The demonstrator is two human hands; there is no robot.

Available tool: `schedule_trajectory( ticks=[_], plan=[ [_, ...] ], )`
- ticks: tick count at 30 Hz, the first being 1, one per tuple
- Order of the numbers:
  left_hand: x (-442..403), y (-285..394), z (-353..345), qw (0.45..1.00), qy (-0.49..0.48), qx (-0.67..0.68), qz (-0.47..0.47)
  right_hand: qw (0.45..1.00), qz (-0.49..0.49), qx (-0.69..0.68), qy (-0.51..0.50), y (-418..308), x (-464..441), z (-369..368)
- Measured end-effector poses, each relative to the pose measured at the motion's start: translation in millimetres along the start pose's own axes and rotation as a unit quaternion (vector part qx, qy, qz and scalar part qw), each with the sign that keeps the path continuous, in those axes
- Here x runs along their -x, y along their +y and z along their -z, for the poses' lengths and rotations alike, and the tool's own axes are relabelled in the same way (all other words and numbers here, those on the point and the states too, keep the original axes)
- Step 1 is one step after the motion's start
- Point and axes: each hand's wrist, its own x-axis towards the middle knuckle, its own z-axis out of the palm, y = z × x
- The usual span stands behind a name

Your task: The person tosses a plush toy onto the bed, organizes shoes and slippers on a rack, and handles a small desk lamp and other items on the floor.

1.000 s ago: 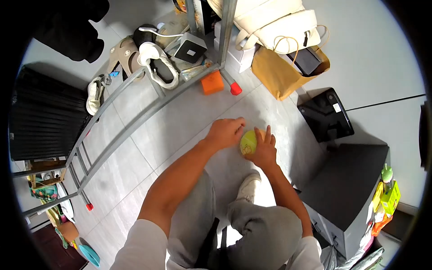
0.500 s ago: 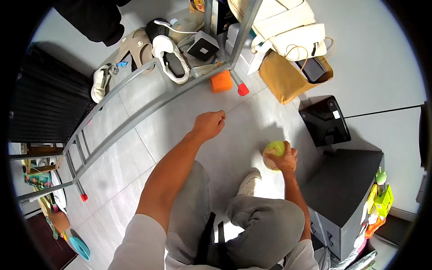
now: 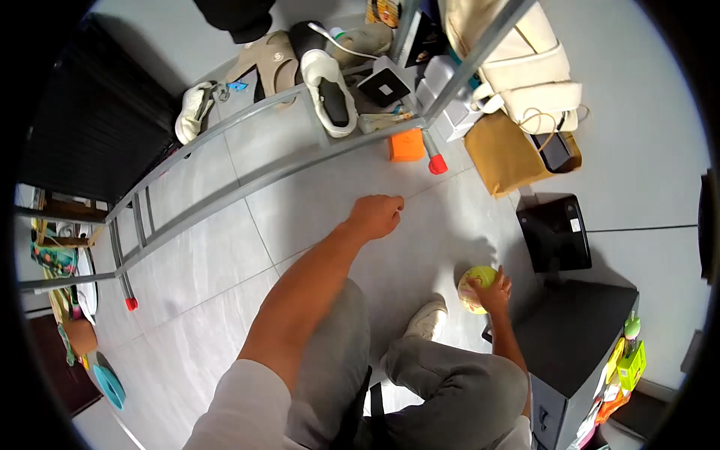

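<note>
- I see the right hand (image 3: 495, 294) gripping a round yellow-green container (image 3: 483, 274), left of the dark cabinet (image 3: 581, 330).
- My left hand (image 3: 377, 216) is curled closed above the floor (image 3: 420, 240).

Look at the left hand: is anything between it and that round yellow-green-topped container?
Nothing visible: only bare floor tile separates the left hand from the round yellow-green-topped container. The right hand is on its far side, and the white sneaker is off that line, nearer the body.
</note>
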Motion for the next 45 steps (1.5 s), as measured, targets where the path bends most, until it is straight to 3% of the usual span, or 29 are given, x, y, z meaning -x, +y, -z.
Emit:
schedule_trajectory(
  ticks=[2, 5, 8, 11, 12, 18, 23, 30, 34, 37, 41, 45],
  plan=[
    [3.5, -7.9, -0.2, 1.000, -0.002, -0.006, 0.008, 0.997, 0.068, -0.002, 0.022, 6.9, -20.8, 6.0],
    [9.3, -14.5, 6.3, 1.000, 0.001, -0.017, 0.023, 0.954, 0.292, -0.006, 0.076, -8.1, -40.5, 40.1],
    [9.9, -20.4, 10.5, 0.996, -0.035, -0.039, 0.067, 0.953, 0.290, 0.001, -0.085, -88.1, -48.2, 103.1],
    [15.6, -27.4, 4.1, 0.985, -0.030, -0.094, 0.139, 0.909, 0.364, 0.162, -0.126, -167.9, -51.1, 135.7],
    [16.0, -32.5, 0.0, 0.981, -0.043, -0.093, 0.162, 0.880, 0.417, 0.202, -0.107, -183.8, -59.7, 136.3],
    [30.3, -34.5, -4.0, 0.951, -0.173, -0.121, 0.224, 0.869, 0.435, 0.233, -0.032, -279.3, -57.3, 122.5],
    [48.3, -48.0, 4.3, 0.952, -0.193, -0.152, 0.180, 0.887, 0.387, 0.244, -0.072, -309.8, -49.9, 84.0],
    [69.2, -60.3, 25.1, 0.963, -0.147, -0.130, 0.185, 0.891, 0.307, 0.326, -0.082, -287.5, -66.9, 16.0],
    [78.3, -65.9, 36.2, 0.977, -0.121, -0.066, 0.160, 0.936, 0.309, 0.167, 0.038, -306.4, -102.1, 6.1],
    [85.6, -63.2, 51.0, 0.986, -0.090, -0.021, 0.141, 0.975, 0.216, 0.030, 0.051, -334.0, -119.5, 3.5],
    [103.3, -69.5, 71.6, 0.991, -0.027, 0.015, 0.128, 0.993, 0.114, -0.012, 0.039, -356.8, -141.6, -8.7],
    [121.3, -91.9, 74.5, 0.982, -0.022, 0.008, 0.187, 0.998, 0.047, -0.026, 0.015, -363.2, -164.6, -36.4]
  ],
)
